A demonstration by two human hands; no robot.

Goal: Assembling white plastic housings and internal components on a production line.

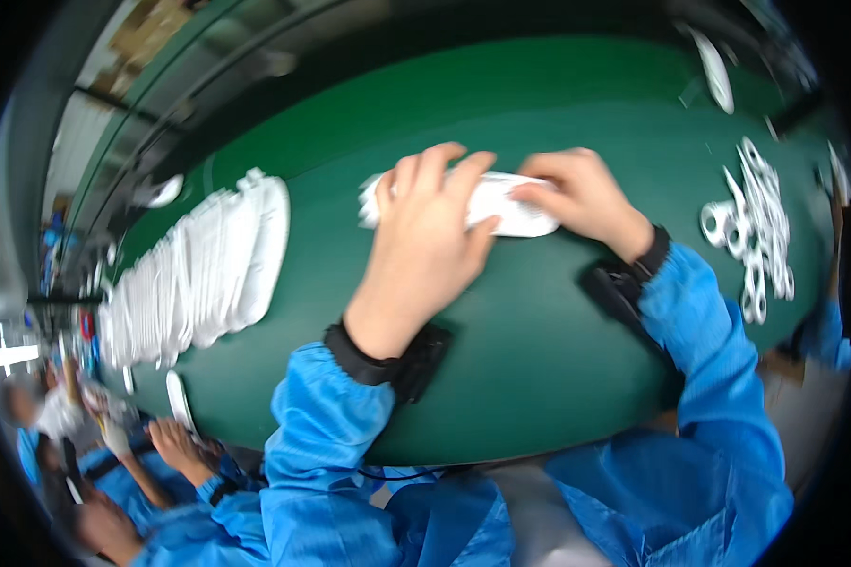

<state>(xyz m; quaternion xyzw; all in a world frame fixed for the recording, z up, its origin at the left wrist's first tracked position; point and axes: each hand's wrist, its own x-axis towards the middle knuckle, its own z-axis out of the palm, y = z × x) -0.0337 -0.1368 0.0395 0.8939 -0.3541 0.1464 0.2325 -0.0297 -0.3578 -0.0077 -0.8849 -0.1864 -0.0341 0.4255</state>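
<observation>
Grasping right hand: the right hand (586,194) closes on the right end of a flat, rounded white piece (510,203), the thumb lying over its upper face.
Left hand: the left hand (421,222) lies over the left part of the same piece, fingers spread toward the far side; whether it grips or merely presses cannot be told.
White piece: located between the two hands, over the middle of the green bench (501,340), its left end partly covered by fingers.
Wrists: black bands, the left band (354,359) and the right band (654,253), each sit beside a dark device, above blue sleeves (699,321).
Row at left: a row of white pieces (208,265), closely overlapping, extends toward the left rim.
Cluster at right: slender white parts (765,227), several with ring-shaped ends, lie heaped together.
Far right corner: a long white object (713,71) appears, slightly blurred.
Lower left: a narrow white strip (179,402) lies near the bench edge, just beside a co-worker's hand (180,451).
</observation>
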